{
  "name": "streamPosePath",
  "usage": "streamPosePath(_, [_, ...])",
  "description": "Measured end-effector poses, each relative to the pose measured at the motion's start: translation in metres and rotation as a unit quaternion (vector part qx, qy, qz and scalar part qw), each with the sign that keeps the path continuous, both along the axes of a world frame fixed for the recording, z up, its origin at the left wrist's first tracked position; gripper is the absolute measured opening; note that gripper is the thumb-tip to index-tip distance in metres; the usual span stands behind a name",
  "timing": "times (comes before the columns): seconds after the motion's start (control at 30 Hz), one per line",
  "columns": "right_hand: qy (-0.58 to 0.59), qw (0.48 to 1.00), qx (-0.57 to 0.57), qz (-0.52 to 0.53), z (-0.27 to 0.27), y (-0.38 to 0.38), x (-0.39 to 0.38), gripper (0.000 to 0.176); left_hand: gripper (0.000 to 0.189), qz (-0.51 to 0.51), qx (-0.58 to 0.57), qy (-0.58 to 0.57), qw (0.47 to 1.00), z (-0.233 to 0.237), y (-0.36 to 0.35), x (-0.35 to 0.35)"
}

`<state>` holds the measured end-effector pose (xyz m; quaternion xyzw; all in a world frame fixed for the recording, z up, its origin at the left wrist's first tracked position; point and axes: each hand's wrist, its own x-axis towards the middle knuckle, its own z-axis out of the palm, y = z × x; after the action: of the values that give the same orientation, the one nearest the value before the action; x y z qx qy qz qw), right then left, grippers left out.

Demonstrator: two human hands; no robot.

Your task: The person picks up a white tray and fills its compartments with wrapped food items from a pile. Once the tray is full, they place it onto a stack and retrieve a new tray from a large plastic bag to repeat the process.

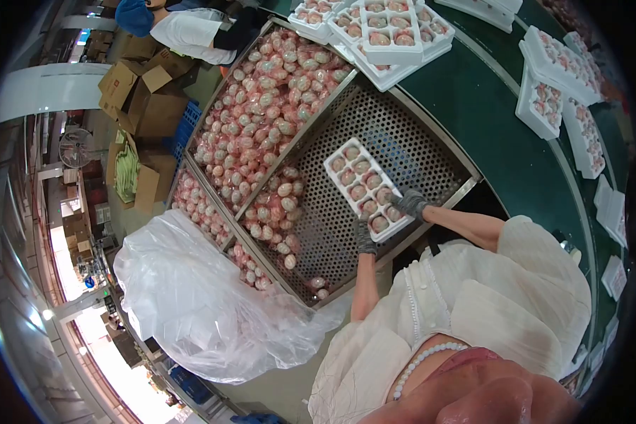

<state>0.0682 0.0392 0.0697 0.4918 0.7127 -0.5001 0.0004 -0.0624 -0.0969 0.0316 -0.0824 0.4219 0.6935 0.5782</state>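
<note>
A white foam egg tray (348,185) with wrapped eggs in its cells is held over the perforated metal bin. My left hand (365,237), in a grey glove, grips the tray's near left corner. Also gloved in grey, my right hand (410,203) closes on the tray's right edge, its fingers reaching over the cells. Beside the tray, loose wrapped eggs (279,205) lie on the left part of the perforated floor (403,155). Some eggs carry pinkish-red wrapping.
A metal divider (297,134) separates this bin from a heap of wrapped eggs (261,113). Filled trays (392,32) are stacked at the far rim. More trays (540,106) sit on the green conveyor (502,120). Plastic sheeting (205,297) drapes the left side. Another person (191,32) works beyond cardboard boxes (148,99).
</note>
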Motion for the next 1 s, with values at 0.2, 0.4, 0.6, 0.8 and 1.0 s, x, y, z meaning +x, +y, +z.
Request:
streamPosePath(0.2, [0.160,0.978,-0.078,-0.105,0.031,0.018,0.081,0.049,0.042,-0.100,0.068,0.165,0.979,0.103,0.062,0.052])
streamPosePath(0.4, [0.319,0.886,-0.073,-0.330,0.038,0.068,0.132,0.048,0.030,-0.271,0.134,0.359,0.883,0.058,0.172,0.069])
streamPosePath(0.6, [0.089,0.918,-0.089,-0.376,0.034,0.120,0.144,0.055,0.025,-0.333,0.044,0.241,0.910,0.043,0.246,0.073])
streamPosePath(0.8, [0.149,0.916,-0.004,-0.373,0.000,0.120,0.140,0.055,0.038,-0.326,0.022,0.264,0.907,0.075,0.224,0.076])
streamPosePath(1.0, [0.283,0.823,-0.099,-0.482,0.038,0.157,0.139,0.055,0.041,-0.290,-0.098,0.273,0.912,0.092,0.172,0.097])
